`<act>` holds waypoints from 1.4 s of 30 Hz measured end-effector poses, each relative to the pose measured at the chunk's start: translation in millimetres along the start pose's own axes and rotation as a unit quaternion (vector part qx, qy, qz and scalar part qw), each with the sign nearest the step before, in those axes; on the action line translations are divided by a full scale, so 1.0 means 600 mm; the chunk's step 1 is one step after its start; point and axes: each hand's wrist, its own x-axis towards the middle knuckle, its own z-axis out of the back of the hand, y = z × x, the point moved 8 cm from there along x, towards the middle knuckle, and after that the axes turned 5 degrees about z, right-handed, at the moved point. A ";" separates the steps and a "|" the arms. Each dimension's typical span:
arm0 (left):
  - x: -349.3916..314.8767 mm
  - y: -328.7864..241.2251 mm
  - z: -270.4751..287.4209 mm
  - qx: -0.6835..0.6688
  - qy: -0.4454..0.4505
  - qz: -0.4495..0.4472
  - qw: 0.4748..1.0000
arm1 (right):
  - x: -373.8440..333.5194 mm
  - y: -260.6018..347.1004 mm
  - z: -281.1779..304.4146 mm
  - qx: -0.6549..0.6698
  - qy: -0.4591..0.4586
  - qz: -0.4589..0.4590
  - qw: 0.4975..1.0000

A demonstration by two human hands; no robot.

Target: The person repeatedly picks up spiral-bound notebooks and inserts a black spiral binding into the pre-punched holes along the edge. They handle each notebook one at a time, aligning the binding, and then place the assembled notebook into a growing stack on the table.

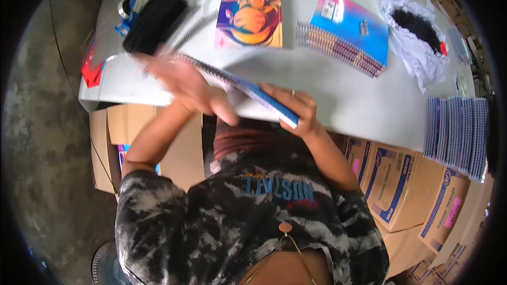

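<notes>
A thin spiral notebook [265, 101] is tilted nearly edge-on in front of me, at the near edge of the table. My right hand [296, 106] grips its right end, with the fingers over the top and a ring on one of them. Along the notebook's upper left edge runs a dark wire coil [214, 70]. My left hand [185, 82] is at that coil end, blurred by motion, its fingers stretched out and the thumb apart. Just beyond it lies a heap of black spiral coils [155, 20], with a loose coil [194, 26] beside it.
On the white-covered table [338, 103] are a stack of colourful notebooks [248, 18], a stack of blue-pink spiral notebooks [351, 29], a striped cloth [417, 58] with black material, and a blue tape dispenser [127, 16]. Bound notebooks [457, 134] stand at right; cardboard boxes [393, 182] sit below.
</notes>
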 end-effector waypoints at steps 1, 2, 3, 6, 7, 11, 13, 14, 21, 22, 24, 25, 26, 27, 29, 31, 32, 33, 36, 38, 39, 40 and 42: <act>-0.004 0.023 0.005 0.005 -0.047 -0.005 0.999 | 0.004 0.003 -0.001 0.013 0.006 0.008 1.000; -0.006 0.046 0.015 0.023 -0.099 -0.017 0.995 | 0.005 0.009 -0.008 0.018 0.000 0.018 1.000; -0.003 0.028 0.007 0.022 -0.073 -0.009 0.997 | 0.011 0.010 -0.009 0.019 -0.008 0.034 0.999; -0.009 -0.080 -0.011 -0.073 0.145 0.008 0.987 | 0.002 -0.013 0.001 -0.021 -0.016 -0.009 1.000; 0.002 -0.083 0.009 -0.059 0.120 -0.014 0.991 | -0.004 -0.010 0.000 -0.020 -0.021 -0.022 0.999; 0.098 0.038 0.093 0.044 -0.115 0.014 0.992 | 0.006 0.015 -0.020 0.007 -0.008 0.004 1.000; 0.061 -0.030 0.036 0.060 0.005 0.065 0.996 | 0.015 0.004 -0.019 0.013 -0.009 0.004 1.000; 0.022 -0.060 0.005 0.054 0.074 0.063 0.994 | 0.008 -0.006 -0.016 0.022 -0.016 -0.017 0.999; 0.179 -0.013 0.021 0.008 0.168 0.146 0.975 | 0.022 -0.038 -0.019 0.271 -0.105 -0.215 0.932; 0.182 -0.006 0.016 -0.017 0.152 0.178 0.972 | 0.016 -0.041 -0.020 0.237 -0.061 -0.195 0.950; 0.208 -0.022 0.041 0.023 0.050 0.100 0.993 | 0.009 -0.045 -0.025 0.191 -0.012 -0.181 0.965; 0.221 -0.029 0.054 0.040 0.000 0.060 0.997 | 0.013 -0.040 -0.018 0.157 -0.017 -0.153 0.976; 0.237 -0.025 0.075 0.084 -0.074 0.017 0.994 | 0.020 -0.035 -0.012 0.122 -0.022 -0.124 0.985; 0.236 -0.005 0.104 0.090 -0.181 0.016 0.979 | 0.023 -0.026 -0.011 0.090 -0.025 -0.096 0.991; 0.212 -0.001 0.096 0.086 -0.188 0.057 0.977 | 0.021 -0.021 -0.013 0.091 -0.028 -0.082 0.992; 0.120 -0.027 0.041 0.045 -0.053 0.059 0.996 | 0.025 -0.015 -0.019 0.081 -0.017 -0.074 0.994; 0.049 -0.053 0.003 0.004 0.053 0.048 0.997 | 0.026 -0.009 -0.022 0.083 -0.009 -0.071 0.994; 0.010 -0.090 -0.014 -0.050 0.158 -0.015 0.986 | 0.024 -0.004 -0.021 0.080 -0.004 -0.069 0.994; 0.071 -0.080 0.043 0.089 -0.035 -0.069 0.993 | 0.030 -0.001 -0.022 0.052 0.009 -0.054 0.997; 0.094 0.018 0.080 0.106 -0.124 0.077 0.984 | 0.037 0.015 -0.034 0.058 0.014 -0.018 0.998; 0.089 0.015 0.064 0.083 -0.071 0.102 0.989 | 0.044 0.021 -0.038 0.053 0.016 0.002 0.998; 0.083 0.013 0.042 0.055 -0.022 0.128 0.990 | 0.033 -0.002 -0.037 0.062 0.019 -0.043 0.997; 0.000 -0.092 -0.015 -0.030 0.221 0.050 0.973 | 0.024 -0.028 -0.032 0.086 -0.016 -0.063 0.994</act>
